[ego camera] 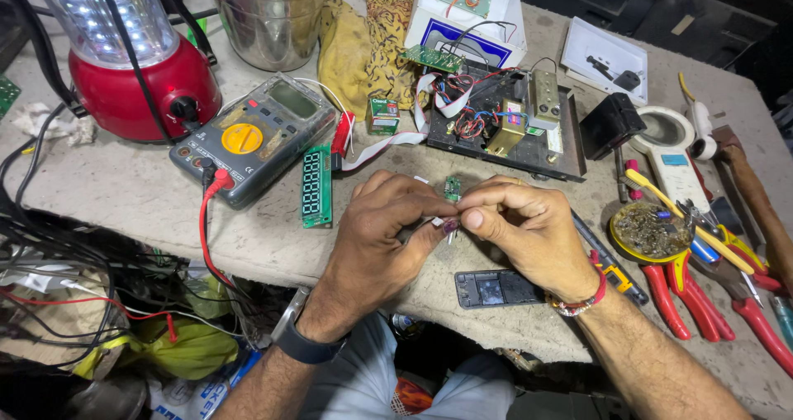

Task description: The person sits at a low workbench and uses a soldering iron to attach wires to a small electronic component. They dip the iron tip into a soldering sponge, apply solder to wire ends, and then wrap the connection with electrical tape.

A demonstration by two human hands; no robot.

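Both forearms reach up from the near edge of the bench [124, 189], and the two hands meet over its middle. On the left wrist sits a dark wristwatch [301, 337]; on the right wrist, a red and white thread bracelet [582, 300]. The left hand [376, 234] has its grip closed, thumb and fingertips pinched on a tiny purplish component [450, 226] with thin metal legs. The right hand [524, 226] is also pinched shut on the same small part from the other side, thumb pressed against forefinger, so the component sits between the two grips, just above the bench surface.

Just beyond the fingertips lies a small green circuit board [452, 189]. Just below the right hand rests a dark flat phone frame [496, 288]. Left of the left hand lies a green seven-segment display board [315, 186], and beyond it a grey digital multimeter [256, 139] with a yellow dial and a red probe lead plugged in. Farther left stands a red lantern [132, 65] with lit white LEDs. Beyond both hands sits an opened device chassis [504, 127] full of coloured wires, with a steel bucket [268, 15] behind it to the left. Right of the right hand lie a round tin of solder scraps [648, 230], red-handled pliers [694, 296] and a white magnifier [665, 135].
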